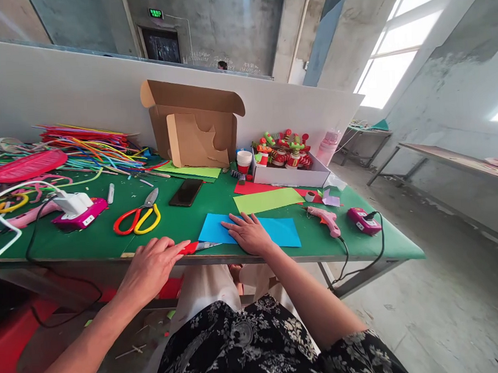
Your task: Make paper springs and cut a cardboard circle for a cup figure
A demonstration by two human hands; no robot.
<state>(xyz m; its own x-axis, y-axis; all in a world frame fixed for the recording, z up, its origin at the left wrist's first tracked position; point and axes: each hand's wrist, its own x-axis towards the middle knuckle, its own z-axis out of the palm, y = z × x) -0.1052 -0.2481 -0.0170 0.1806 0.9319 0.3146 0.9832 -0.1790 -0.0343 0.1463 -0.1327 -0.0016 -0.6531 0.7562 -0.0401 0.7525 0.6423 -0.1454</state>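
Observation:
My left hand [155,267] is closed around a red utility knife [189,248] at the table's front edge. The knife's blade points right, with its tip by the lower left edge of a blue paper sheet [282,232]. Flat on the middle of that sheet lies my right hand [249,233], its fingers spread. Scissors [141,214] with red and yellow handles rest to the left, and a dark phone [186,192] lies behind the knife. A light green paper strip [268,200] is just beyond the blue sheet.
On the green table [90,245], a pink glue gun [325,219] and a purple power socket [364,221] sit right. Colourful pipe cleaners [94,146] pile up back left. An open cardboard box [201,136] and a white tray [292,176] of red-green figures stand behind.

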